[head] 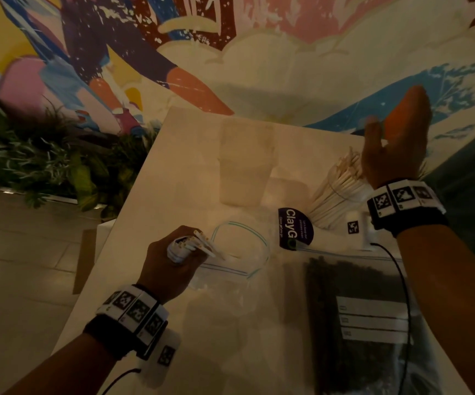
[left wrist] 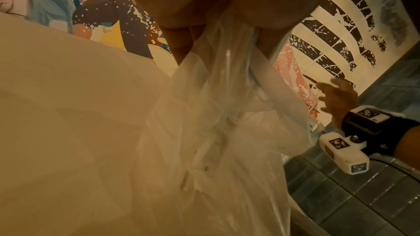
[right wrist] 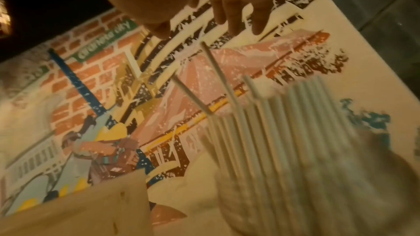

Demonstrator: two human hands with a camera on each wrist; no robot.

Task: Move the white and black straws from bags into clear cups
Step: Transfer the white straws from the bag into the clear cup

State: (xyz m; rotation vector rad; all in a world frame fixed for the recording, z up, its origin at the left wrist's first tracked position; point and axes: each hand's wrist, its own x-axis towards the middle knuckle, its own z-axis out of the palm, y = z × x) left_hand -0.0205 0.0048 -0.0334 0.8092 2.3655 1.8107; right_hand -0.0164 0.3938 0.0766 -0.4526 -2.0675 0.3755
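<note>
The left hand grips a small bunch of white straws over the open clear bag on the table. The right hand, fingers loose, hovers above one cup of white straws. One empty clear cup stands between. One bag of black straws lies near.

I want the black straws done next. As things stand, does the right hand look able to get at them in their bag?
Probably yes. The right hand is open and holds nothing, raised above the white straws. The bag of black straws lies flat nearer the person, with nothing lying on it; whether it is sealed I cannot tell.
</note>
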